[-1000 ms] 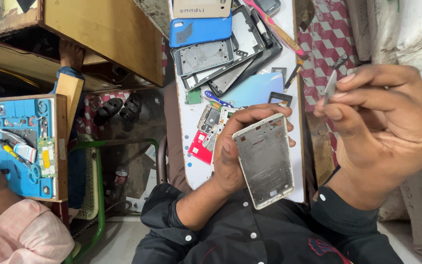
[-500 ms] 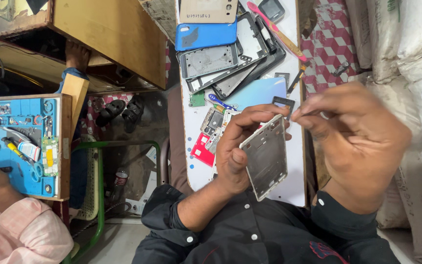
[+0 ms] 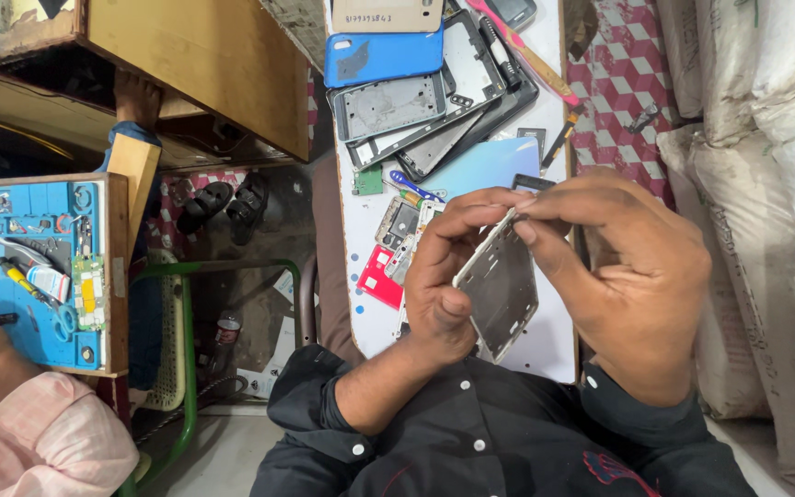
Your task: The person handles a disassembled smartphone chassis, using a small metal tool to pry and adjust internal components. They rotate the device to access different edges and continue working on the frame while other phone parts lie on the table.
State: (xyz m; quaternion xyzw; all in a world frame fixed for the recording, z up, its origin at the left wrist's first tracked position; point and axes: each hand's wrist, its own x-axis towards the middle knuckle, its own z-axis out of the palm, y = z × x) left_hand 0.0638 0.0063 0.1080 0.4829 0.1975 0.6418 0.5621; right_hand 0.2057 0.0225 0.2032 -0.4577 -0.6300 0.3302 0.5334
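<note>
**Grey phone frame held up between both hands**

Grey and bare, the phone frame sits tilted above the white worktop, and I read it as lifted off the surface so that its top edge can be reached from the side. My left hand wraps it from the left, with the thumb pressed low on the frame's edge and the other fingers curled round the top corner, clamped firmly; that grip looks meant to keep the piece from twisting. My right hand comes across from the right, with its thumb and forefinger pinched together at the frame's upper corner. Whether something small sits between those fingertips I cannot tell; the spot is too tight to see.

Behind the frame, further up the worktop, spare parts lie stacked: a blue back cover, a beige cover above it, and several dark housings overlapping each other. A small circuit board and a red card lie just beside my left hand, close enough to pick up without stretching.

Off to the left, another person in a pink sleeve sits at a blue repair mat scattered with small tools, well apart from me.
</note>
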